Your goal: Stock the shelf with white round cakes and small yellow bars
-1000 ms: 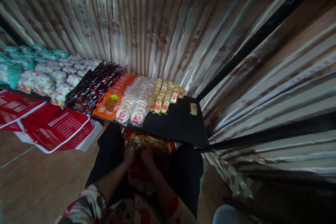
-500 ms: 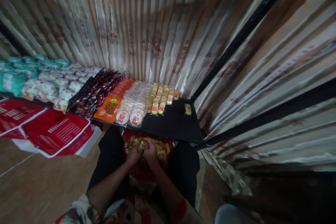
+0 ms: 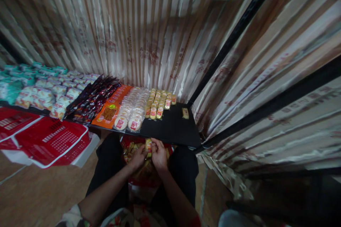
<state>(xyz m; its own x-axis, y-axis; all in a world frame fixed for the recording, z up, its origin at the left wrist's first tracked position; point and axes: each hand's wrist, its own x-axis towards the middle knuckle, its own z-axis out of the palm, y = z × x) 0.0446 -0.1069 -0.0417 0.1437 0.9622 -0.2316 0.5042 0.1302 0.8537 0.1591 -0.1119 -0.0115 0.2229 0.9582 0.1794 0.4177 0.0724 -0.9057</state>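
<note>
My left hand (image 3: 137,156) and my right hand (image 3: 159,155) meet just below the front edge of a black shelf (image 3: 173,129). Both are closed on a small yellow snack packet (image 3: 148,146) held upright between them. Under the hands, between my knees, a red bag (image 3: 145,175) holds several more yellow packets. On the shelf stands a block of the same yellow packets (image 3: 159,101) in rows. One lone yellow packet (image 3: 185,113) lies to their right.
Left of the yellow rows lie round white packs (image 3: 131,108), an orange pack (image 3: 110,110), dark red packs (image 3: 92,95) and white and green bags (image 3: 39,90). Red printed sheets (image 3: 50,138) hang at the left. Striped plastic sheeting (image 3: 149,32) and black frame bars (image 3: 234,33) close in the shelf.
Both hands rose from inside the red bag toward the shelf edge, now holding one yellow packet up between them. The view tilted upward a little.
</note>
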